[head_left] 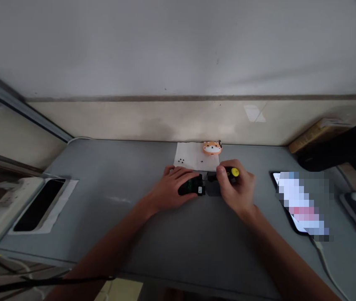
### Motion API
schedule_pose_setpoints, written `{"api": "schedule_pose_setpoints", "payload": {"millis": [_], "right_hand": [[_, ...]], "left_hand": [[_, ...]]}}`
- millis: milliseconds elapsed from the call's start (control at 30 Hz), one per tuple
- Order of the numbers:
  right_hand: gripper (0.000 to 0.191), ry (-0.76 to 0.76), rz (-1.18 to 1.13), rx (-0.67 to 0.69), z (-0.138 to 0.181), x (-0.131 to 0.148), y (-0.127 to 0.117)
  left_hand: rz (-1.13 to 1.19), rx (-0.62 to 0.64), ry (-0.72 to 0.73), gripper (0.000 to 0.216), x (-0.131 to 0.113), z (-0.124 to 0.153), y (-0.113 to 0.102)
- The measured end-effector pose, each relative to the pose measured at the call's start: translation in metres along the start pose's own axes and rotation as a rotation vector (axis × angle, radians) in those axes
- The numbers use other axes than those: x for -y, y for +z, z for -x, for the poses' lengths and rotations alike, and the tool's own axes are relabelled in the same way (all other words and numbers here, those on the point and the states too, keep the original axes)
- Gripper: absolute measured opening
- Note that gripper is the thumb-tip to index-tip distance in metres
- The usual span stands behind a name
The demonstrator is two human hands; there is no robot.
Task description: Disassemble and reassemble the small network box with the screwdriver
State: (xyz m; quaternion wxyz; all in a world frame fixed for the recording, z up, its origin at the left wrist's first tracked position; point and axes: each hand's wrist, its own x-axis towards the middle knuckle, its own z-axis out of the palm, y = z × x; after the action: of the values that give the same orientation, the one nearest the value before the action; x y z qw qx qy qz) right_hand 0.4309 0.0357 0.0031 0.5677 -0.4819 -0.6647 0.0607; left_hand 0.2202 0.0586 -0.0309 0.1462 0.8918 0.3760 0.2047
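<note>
My left hand (174,187) lies over a small black device (190,186), its fingers and thumb gripping it against the grey table. Greenish marks show on top of the device, and a pale square sits at its right end. In my right hand (237,186) is a screwdriver (228,172) with a black handle and a yellow end cap. It is held nearly level, pointing left, with its tip at the device's right end; I cannot tell whether they touch. Just behind, a white paper sheet (189,154) carries several tiny dark pieces (181,161), probably screws.
An orange animal-faced case (212,148) rests on the paper near the wall. A lit phone (300,205) with a white cable (324,261) lies at right. At left a dark phone (41,205) lies on white paper. A black cylindrical object (337,146) stands at the far right.
</note>
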Motion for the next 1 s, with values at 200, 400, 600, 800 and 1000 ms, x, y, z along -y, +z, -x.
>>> {"api": "schedule_pose_setpoints", "payload": {"millis": [200,400,600,800,1000], "right_hand": [[0.02,-0.004,-0.003,-0.032,0.0,0.0002,0.0003],[0.023,-0.005,0.017,-0.066,-0.0009,0.0006,0.0005],[0.022,0.007,-0.007,-0.03,0.0005,0.0012,0.0009],[0.024,0.011,0.014,-0.019,0.0017,0.0011,0.001],[0.025,-0.009,0.029,-0.011,0.0017,0.0017,0.0027]], "left_hand": [[-0.014,-0.008,-0.005,0.049,0.0006,0.0007,0.0011],[-0.028,-0.026,0.012,0.047,0.0,0.0013,0.0011],[-0.033,-0.02,0.005,0.048,-0.0004,0.0012,0.0015],[-0.023,-0.029,0.021,0.049,0.0011,0.0018,0.0035],[-0.001,-0.025,0.003,0.046,0.0002,0.0019,0.0021]]}}
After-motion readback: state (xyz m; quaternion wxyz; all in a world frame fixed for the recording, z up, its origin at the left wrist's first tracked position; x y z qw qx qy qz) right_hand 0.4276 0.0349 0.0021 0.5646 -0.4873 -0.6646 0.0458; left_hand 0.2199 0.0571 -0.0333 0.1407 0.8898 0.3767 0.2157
